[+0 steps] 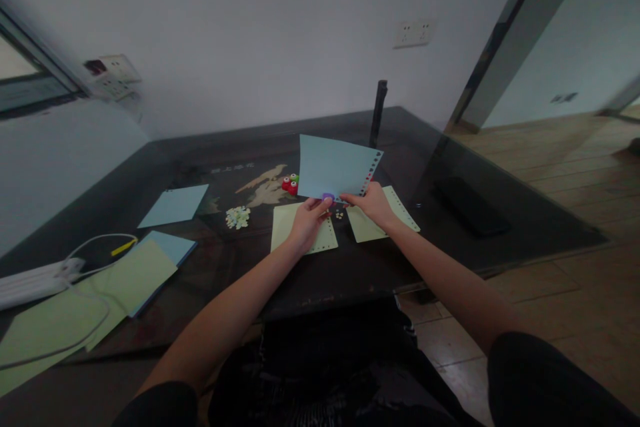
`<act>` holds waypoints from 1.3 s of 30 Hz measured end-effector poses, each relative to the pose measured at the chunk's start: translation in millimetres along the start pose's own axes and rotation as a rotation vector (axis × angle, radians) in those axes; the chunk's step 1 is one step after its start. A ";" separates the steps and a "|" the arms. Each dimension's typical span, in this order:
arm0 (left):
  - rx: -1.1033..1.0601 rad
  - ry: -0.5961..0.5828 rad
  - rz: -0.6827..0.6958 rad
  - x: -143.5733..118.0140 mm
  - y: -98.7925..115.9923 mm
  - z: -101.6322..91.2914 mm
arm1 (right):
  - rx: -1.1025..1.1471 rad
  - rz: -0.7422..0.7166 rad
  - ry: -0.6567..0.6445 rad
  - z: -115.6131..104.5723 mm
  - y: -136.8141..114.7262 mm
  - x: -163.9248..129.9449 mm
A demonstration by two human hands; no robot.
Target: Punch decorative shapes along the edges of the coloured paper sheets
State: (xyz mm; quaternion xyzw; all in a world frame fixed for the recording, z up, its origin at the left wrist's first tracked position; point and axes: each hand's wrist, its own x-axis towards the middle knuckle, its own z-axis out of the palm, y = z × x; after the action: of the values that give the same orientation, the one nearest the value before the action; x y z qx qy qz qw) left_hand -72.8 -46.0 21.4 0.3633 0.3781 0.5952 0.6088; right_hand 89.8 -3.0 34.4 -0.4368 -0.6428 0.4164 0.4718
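Observation:
My left hand (311, 217) is closed around a small purple craft punch (328, 197), its thumb on top, at the lower edge of a light blue sheet of paper (335, 163). My right hand (373, 203) pinches the same sheet near its lower right corner. A row of punched shapes runs down the sheet's right edge. Beneath my hands lie two pale green sheets, a left one (285, 223) and a right one (365, 227), both with holes along an edge. Between them sit a few tiny paper cutouts (339, 214).
Red and green punches (291, 185) stand behind the left green sheet, near a pile of paper cutouts (238, 217). Blue paper (175, 205), green sheets (65, 313) and a white power strip (37, 285) with cables are at left. A black phone-like slab (470, 205) lies at right.

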 end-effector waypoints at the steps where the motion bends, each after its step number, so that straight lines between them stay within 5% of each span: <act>1: 0.001 0.000 0.001 -0.1 0.0 0.0 | 0.001 -0.007 0.001 0.0 0.8 0.2; 39: 0.152 0.062 0.100 0.9 1.6 -0.4 | -0.058 -0.056 -0.009 0.1 -6.5 -2.8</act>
State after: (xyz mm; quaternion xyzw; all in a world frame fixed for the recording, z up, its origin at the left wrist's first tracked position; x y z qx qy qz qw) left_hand -73.9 -45.1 22.6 0.4084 0.4222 0.6053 0.5372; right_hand 89.1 -7.5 39.8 -0.4304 -0.6686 0.3863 0.4673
